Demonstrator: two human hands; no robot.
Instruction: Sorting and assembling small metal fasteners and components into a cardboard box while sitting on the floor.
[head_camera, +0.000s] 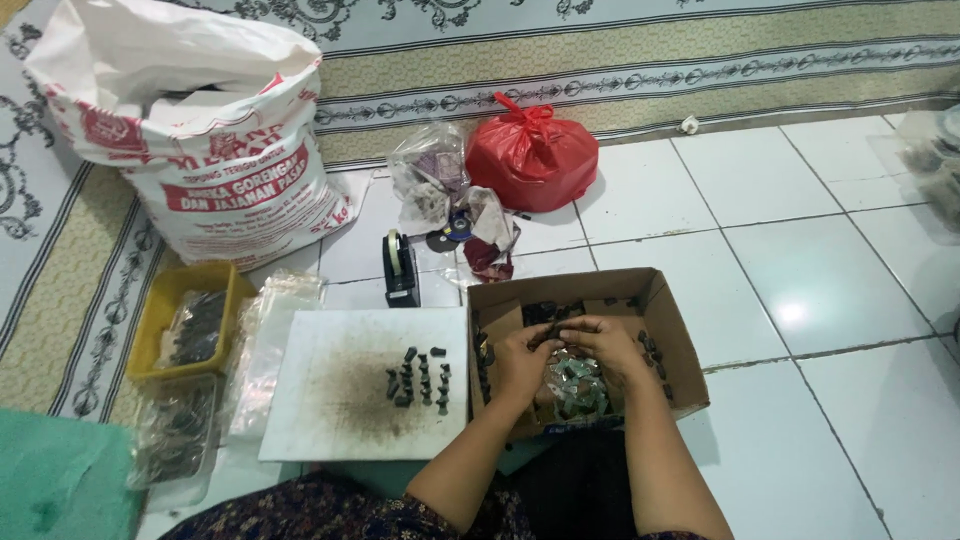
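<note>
Hands at work inside a cardboard box (668, 330) on a white tiled floor (800, 260): the left hand (522, 362) and the right hand (605, 345) meet over a clear bag of small dark parts (575, 385) lying in the box, fingers curled down onto it and pinching at its top; whether either hand has a single piece or only the plastic cannot be told, as the fingertips hide it. More loose dark parts lie along the back and sides of the box. Just left of the box, a white board (330, 400) carries short rows of standing dark pieces (420, 378). Further left, a yellow tray (168, 290) with a filled bag, and flat clear packets (175, 435) below it. Behind: a tape dispenser (400, 265), a crumpled clear bag (430, 175), a tied red bag (530, 155), a large white printed sack (200, 130). Risks, as judged: the thin plastic could tear or tip under the pinch and scatter parts into the loose ones already in the box; small pieces could slip between the fingers; a forearm swinging left could knock the standing rows over, since they stand near the box wall.
</note>
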